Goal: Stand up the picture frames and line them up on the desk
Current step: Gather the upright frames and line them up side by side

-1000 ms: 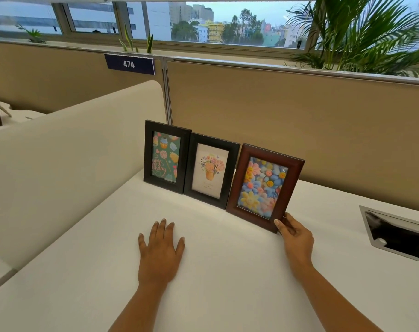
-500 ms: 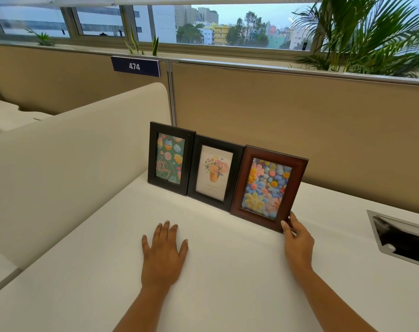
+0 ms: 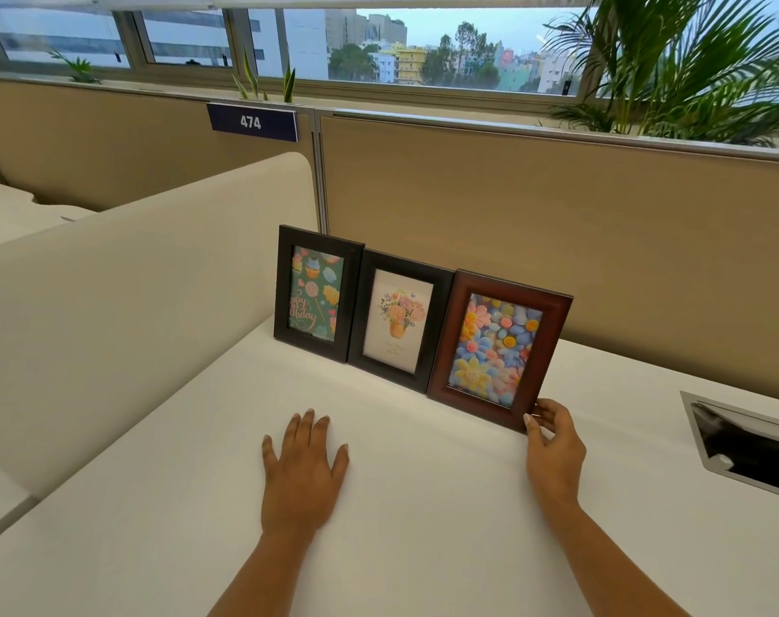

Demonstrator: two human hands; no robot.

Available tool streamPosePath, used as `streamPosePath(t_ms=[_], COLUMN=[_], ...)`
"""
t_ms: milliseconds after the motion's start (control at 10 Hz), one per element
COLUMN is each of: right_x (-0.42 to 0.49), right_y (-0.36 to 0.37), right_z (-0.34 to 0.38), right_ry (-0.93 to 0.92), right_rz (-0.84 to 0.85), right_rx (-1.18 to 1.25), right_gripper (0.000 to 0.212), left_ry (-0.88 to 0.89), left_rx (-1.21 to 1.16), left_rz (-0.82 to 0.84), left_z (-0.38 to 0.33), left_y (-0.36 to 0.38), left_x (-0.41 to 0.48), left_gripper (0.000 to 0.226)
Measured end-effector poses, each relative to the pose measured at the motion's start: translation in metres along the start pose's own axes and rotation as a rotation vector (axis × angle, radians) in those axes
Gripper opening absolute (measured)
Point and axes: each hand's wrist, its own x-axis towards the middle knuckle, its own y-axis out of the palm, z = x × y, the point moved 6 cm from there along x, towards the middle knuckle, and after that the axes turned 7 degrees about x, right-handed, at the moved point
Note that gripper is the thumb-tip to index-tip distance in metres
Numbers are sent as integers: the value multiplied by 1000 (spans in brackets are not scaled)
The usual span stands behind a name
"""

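Your left hand (image 3: pixel 302 472) lies flat and open on the white surface (image 3: pixel 423 527) at about 6 o'clock from the row, fingers spread, holding nothing. Your right hand (image 3: pixel 554 447) sits at 4 o'clock, its fingertips (image 3: pixel 530 421) pinching the lower right corner of the brown frame (image 3: pixel 556 322), thumb in front and the other fingers behind.

All three frames stand upright and touch side to side. The brown frame, with smiling flowers, is nearest and at the right end; the middle black frame (image 3: pixel 441 296), with a bouquet, is at 12 o'clock; the left black frame (image 3: pixel 354 278), with a birthday card, is furthest, at 11 o'clock beside the cream partition (image 3: pixel 156 282). I judge the task nearly finished, with only a last squaring of the brown frame left.

The risk is in your right hand. The frames lean back on props you cannot see, so a sideways push at that corner could knock the brown frame into the middle one and topple the row. Pulling the corner toward you could tip it forward. Let go gently. The open cable tray (image 3: pixel 699 416) at 3 o'clock is well apart and poses little danger.
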Motion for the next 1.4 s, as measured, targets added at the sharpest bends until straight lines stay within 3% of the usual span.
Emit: streamPosePath(t_ms=[1400], right_x=[-1], right_y=[0], right_z=[-1], right_ry=[10], right_rz=[-2], right_rx=[1], right_gripper=[34], left_ry=[-3], left_rx=[-16], left_rz=[1], left_z=[1], left_y=[2], left_x=[1], left_gripper=[56])
